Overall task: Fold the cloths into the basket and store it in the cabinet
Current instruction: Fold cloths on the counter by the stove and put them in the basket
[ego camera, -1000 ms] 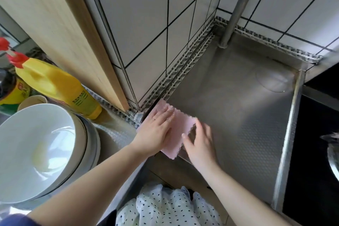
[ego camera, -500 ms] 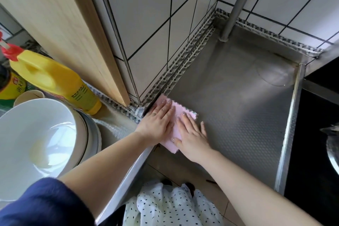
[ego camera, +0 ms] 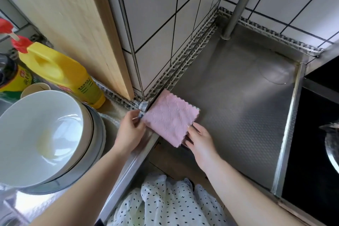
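The folded pink cloth [ego camera: 169,119] is pinched at its left edge by the left hand [ego camera: 130,130] and at its near right corner by the right hand [ego camera: 200,141], over the steel counter [ego camera: 238,108] edge. Unfolding or dropping is risked if either pinch slips; no basket is seen.

Your left hand [ego camera: 130,130] pinches with thumb and forefinger closed, while your right hand [ego camera: 200,141] grips with fingers curled under, both bare forearms reaching forward and converging.
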